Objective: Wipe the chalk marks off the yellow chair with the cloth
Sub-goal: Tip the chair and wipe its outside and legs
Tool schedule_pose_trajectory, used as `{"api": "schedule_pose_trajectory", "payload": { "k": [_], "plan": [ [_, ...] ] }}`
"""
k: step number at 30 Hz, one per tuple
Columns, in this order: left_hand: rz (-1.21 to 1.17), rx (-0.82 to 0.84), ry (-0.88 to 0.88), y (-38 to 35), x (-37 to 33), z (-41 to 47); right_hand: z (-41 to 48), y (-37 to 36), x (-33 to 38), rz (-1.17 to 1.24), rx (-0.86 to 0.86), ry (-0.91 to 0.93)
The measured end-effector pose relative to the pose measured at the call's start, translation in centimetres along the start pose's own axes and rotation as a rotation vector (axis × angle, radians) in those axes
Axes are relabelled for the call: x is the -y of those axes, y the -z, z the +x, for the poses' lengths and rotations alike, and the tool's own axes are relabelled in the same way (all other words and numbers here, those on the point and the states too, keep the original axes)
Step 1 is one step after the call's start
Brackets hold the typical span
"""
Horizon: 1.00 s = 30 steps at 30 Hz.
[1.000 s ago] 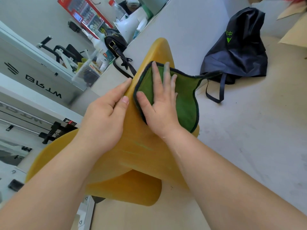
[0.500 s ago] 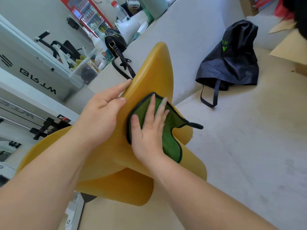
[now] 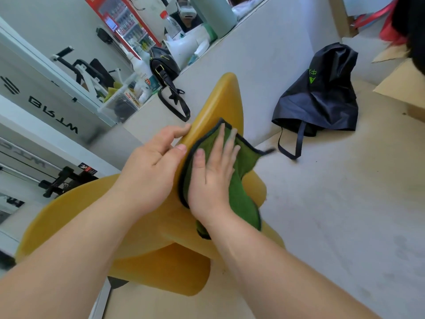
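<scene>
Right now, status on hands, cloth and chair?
Right hand flat on green cloth, pressing it to yellow chair. Left hand grips chair's edge. No chalk marks visible; nothing blocking.

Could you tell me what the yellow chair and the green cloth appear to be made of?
Yellow chair: probably moulded plastic, smooth and semi-matt, in one seamless curved shell with rounded edges. Green cloth: likely microfibre or terry, soft and matt, with a fuzzy nap and a dark stitched border; it drapes limply.

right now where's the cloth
In the head view the cloth lies mid-frame on the back of the chair, pressed flat under the right hand, just right of the left hand that grips its edge.
</scene>
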<state>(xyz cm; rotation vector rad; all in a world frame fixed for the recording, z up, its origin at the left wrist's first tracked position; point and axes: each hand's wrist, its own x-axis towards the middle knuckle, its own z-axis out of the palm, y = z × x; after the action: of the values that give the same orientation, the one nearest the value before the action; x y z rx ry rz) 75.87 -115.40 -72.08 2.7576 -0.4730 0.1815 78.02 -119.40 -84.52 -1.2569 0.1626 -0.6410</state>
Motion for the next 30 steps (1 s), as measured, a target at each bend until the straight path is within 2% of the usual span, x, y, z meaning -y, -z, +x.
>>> {"api": "schedule_pose_trajectory", "payload": {
  "k": [3, 5, 7, 9, 12, 14, 17, 20, 23, 25, 27, 30],
  "plan": [
    [0.047, 0.046, 0.009, 0.1, 0.0, -0.2, 6.3, 1.7, -0.5, 0.049, -0.025, -0.106],
    [0.065, 0.052, 0.021, 0.0, -0.1, -0.3, 12.3, 3.4, -0.4, 0.122, 0.041, -0.225],
    [0.078, 0.049, 0.014, 0.0, -0.2, -0.4, 15.7, 4.2, 0.3, 0.148, 0.108, -0.244],
    [0.067, 0.043, 0.011, 0.1, -0.2, -0.3, 15.4, 3.9, 0.8, 0.114, 0.105, -0.154],
    [-0.015, 0.038, 0.011, 0.2, -0.2, -0.1, 9.9, 3.7, 0.0, -0.002, 0.079, 0.08],
    [-0.121, 0.017, 0.009, 0.5, -0.4, 0.0, 4.6, 3.8, -1.2, -0.152, 0.197, 0.216],
    [-0.223, -0.03, 0.016, 1.1, -0.4, -0.2, -0.3, 3.9, -2.0, -0.312, 0.352, 0.235],
    [-0.34, -0.095, 0.049, 1.9, 1.3, -1.6, 2.4, 4.0, -1.2, -0.293, 0.263, 0.257],
    [-0.327, -0.114, -0.022, 2.7, 3.8, -4.5, 7.8, 4.7, 1.5, -0.278, 0.176, 0.257],
    [-0.322, -0.162, -0.062, 3.2, 5.6, -6.3, 10.1, 4.4, 3.3, -0.368, 0.18, 0.236],
    [-0.32, -0.213, -0.073, 3.6, 7.4, -7.4, 9.8, 3.6, 4.1, -0.461, 0.184, 0.295],
    [-0.298, -0.239, -0.081, 3.7, 9.6, -8.0, 4.7, 2.6, 3.5, -0.54, 0.182, 0.47]
  ]
}}
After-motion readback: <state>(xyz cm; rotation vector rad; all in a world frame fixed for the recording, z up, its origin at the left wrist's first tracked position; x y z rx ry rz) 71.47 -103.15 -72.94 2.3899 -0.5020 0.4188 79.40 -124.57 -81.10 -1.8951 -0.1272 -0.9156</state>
